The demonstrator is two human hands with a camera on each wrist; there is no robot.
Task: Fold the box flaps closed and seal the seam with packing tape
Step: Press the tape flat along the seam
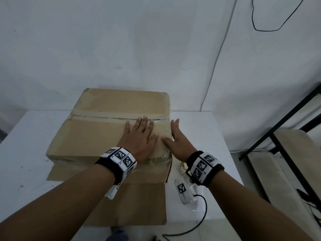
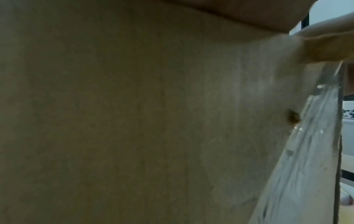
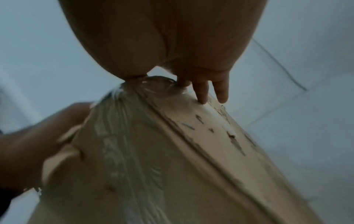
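- The box [image 1: 111, 129] sits in the middle of the white counter [image 1: 26, 145], flaps folded shut.
- Clear tape [image 3: 132, 151] covers the seam's right end; the rest looks bare.
- The left hand [image 1: 141, 138] and right hand [image 1: 177, 136] press flat, fingers [image 1: 145, 121] apart.

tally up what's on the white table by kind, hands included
cardboard box: 1
flat cardboard sheet under the box: 1
tape roll, partly hidden behind the right wrist: 1
white tagged device with a black cable: 1
hands: 2, left hand flat on the box top, right hand at the box's right edge
total: 6
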